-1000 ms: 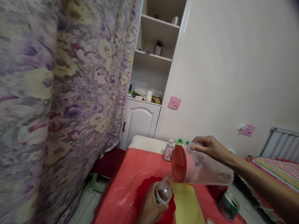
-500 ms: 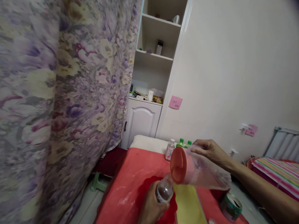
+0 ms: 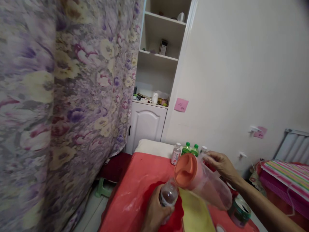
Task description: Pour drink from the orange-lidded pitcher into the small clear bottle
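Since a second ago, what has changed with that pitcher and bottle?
The right hand has tipped the pitcher back, its base now lower and its orange lid facing up. The left hand keeps its grip on the small bottle below the spout.

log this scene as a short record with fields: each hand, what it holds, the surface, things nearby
left hand: wrapped around a small clear bottle, upright
right hand: holds a clear jug with an orange lid, tipped toward the bottle mouth
surface: red table cover
nearby: green-capped bottles, yellow cloth, tape roll
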Motion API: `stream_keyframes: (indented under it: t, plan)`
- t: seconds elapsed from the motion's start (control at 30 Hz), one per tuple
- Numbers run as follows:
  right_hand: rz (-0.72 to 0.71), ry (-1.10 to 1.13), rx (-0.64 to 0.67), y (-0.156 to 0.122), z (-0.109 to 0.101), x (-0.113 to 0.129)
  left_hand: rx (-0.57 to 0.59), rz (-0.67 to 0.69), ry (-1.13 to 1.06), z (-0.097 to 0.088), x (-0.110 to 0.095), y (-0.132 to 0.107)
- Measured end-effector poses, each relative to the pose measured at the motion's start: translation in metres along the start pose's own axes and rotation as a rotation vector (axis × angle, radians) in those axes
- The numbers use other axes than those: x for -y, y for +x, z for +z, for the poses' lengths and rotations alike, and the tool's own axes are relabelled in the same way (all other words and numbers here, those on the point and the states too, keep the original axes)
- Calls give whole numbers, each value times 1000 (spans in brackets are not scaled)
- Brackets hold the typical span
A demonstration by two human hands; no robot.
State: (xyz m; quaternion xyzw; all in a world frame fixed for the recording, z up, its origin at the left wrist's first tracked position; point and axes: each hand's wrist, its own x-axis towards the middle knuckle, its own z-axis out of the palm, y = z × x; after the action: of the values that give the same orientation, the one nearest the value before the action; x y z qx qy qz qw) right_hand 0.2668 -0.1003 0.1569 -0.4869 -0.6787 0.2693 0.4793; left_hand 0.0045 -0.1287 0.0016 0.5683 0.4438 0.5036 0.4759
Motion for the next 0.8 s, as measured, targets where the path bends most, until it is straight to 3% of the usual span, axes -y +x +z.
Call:
stream_keyframes:
  t: [0.17, 0.47, 0.63, 0.8]
  plan:
    - [76, 97, -156, -16, -3, -28, -13, -9, -26, -2, 0, 2]
    - [165, 323, -473, -62, 10, -111, -82, -43, -39, -6, 3, 5]
    - [131, 446, -620, -72, 20, -128, -46, -13, -53, -9, 5, 12]
    - [85, 516, -677, -71, 32, -137, -73, -23, -36, -12, 6, 15]
